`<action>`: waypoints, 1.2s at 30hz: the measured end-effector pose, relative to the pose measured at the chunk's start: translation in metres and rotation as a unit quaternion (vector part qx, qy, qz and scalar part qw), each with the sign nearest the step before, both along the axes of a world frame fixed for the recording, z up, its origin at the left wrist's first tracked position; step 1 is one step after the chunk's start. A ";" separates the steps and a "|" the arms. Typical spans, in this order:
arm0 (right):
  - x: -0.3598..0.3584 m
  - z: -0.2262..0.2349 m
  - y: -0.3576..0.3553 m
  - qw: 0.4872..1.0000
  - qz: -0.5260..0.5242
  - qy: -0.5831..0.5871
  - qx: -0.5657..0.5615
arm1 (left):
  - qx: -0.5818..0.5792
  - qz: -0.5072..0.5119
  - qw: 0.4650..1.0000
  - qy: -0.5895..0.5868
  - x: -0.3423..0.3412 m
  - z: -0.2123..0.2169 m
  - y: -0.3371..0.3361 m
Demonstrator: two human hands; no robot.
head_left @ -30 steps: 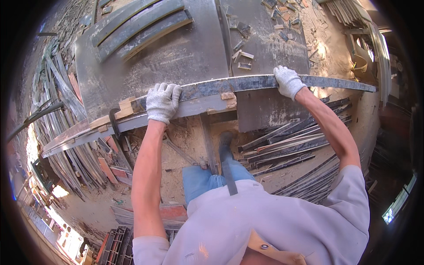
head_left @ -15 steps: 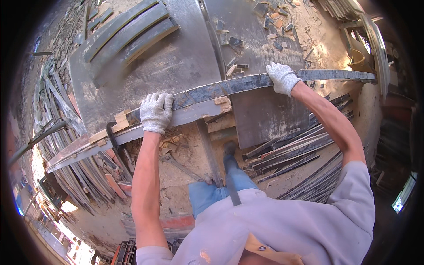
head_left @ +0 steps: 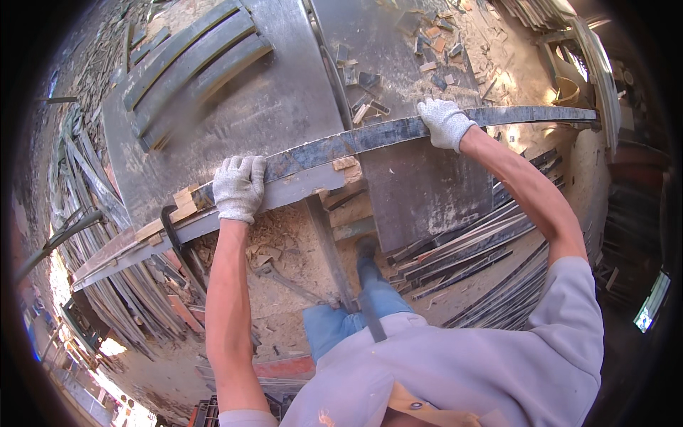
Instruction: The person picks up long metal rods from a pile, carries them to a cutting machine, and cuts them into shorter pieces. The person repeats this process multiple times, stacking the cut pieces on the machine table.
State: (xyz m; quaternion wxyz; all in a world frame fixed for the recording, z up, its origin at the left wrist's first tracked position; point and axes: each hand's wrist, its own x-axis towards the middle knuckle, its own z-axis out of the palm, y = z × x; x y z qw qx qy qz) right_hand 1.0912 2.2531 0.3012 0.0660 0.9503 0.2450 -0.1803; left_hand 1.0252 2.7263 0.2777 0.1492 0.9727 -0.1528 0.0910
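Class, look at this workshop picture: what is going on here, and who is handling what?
A person in white work gloves grips a long, dark, curved metal strip with both hands. The left hand holds it near the front edge of a grey metal table; the right hand holds it further along. The strip lies across the table's edge. Similar curved strips rest on the table, and more metal bars are heaped on the sandy floor.

Long metal strip partly hidden under gloves (both grips).
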 end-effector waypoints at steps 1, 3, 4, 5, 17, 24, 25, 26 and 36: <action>-0.001 -0.002 -0.001 1.000 0.004 -0.002 0.000 | -0.003 0.003 1.000 0.009 -0.002 0.000 -0.001; -0.003 -0.003 0.000 1.000 0.012 -0.011 0.002 | -0.008 0.009 1.000 0.023 -0.003 -0.001 -0.001; -0.005 -0.004 0.001 1.000 0.005 -0.007 -0.012 | -0.006 0.009 1.000 0.025 -0.004 -0.002 0.000; -0.005 -0.003 0.002 1.000 0.004 -0.008 -0.014 | -0.003 0.012 1.000 0.012 -0.003 -0.004 0.001; -0.070 -0.008 -0.023 0.994 -0.067 -0.050 0.076 | 0.037 0.044 0.998 0.010 0.006 -0.007 -0.006; -0.095 0.048 -0.031 0.980 0.030 -0.001 0.199 | 0.049 0.022 0.986 0.160 0.009 0.028 -0.015; -0.088 0.057 -0.030 0.975 0.045 0.013 0.218 | 0.040 0.010 0.976 0.216 0.015 0.033 -0.013; -0.080 0.068 -0.025 0.968 0.058 0.019 0.245 | 0.049 -0.008 0.966 0.253 0.022 0.039 -0.009; 0.084 0.131 0.009 0.950 0.119 0.080 0.278 | -0.009 -0.029 0.892 0.450 0.086 0.071 -0.012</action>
